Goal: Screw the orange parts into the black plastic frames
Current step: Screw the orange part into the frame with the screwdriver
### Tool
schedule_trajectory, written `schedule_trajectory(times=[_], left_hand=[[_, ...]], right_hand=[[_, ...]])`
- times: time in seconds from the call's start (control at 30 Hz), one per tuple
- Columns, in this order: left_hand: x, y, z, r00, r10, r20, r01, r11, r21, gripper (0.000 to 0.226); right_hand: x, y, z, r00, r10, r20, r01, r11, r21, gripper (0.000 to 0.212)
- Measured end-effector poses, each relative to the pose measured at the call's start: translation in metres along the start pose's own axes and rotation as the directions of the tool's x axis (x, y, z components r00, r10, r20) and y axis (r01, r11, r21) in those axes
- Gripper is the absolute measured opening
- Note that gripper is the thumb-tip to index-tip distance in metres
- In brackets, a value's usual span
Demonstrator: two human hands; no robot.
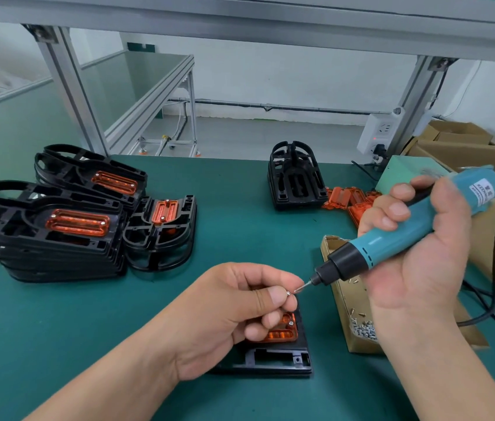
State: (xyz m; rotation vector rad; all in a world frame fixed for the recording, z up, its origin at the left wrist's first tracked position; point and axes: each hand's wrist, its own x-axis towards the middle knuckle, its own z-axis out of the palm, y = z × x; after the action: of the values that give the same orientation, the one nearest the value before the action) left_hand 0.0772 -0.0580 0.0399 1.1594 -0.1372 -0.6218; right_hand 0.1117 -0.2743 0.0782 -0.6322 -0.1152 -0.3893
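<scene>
left hand: low, knuckles up, thumb and forefinger pinching a screw, other fingers curled | right hand: raised, palm facing camera, fingers wrapped round a screwdriver

Work frame is lying on the tabletop, w/ a part sitting in it. Screw box is sitting just right of the work frame. Finished stacks are standing behind-left of it, well apart. Empty-frame stack is standing behind it, slightly right; loose parts are lying behind-right of it.
</scene>
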Motion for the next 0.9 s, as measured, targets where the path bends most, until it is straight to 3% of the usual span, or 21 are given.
schedule_trajectory(times=[0.67, 0.9], left_hand=[[-0.0008, 0.0008, -0.0007, 1.000, 0.006, -0.014, -0.005, 0.996, 0.085, 0.013], [-0.0014, 0.0019, 0.0001, 0.985, 0.137, -0.109, -0.095, 0.940, 0.328, 0.022]], right_hand=[[-0.0046, 0.0047, 0.0009, 0.999, 0.015, 0.044, -0.014, 1.000, -0.026, 0.013], [-0.0062, 0.0090, 0.0004, 0.999, 0.024, 0.033, -0.021, 0.997, -0.069, 0.012]])
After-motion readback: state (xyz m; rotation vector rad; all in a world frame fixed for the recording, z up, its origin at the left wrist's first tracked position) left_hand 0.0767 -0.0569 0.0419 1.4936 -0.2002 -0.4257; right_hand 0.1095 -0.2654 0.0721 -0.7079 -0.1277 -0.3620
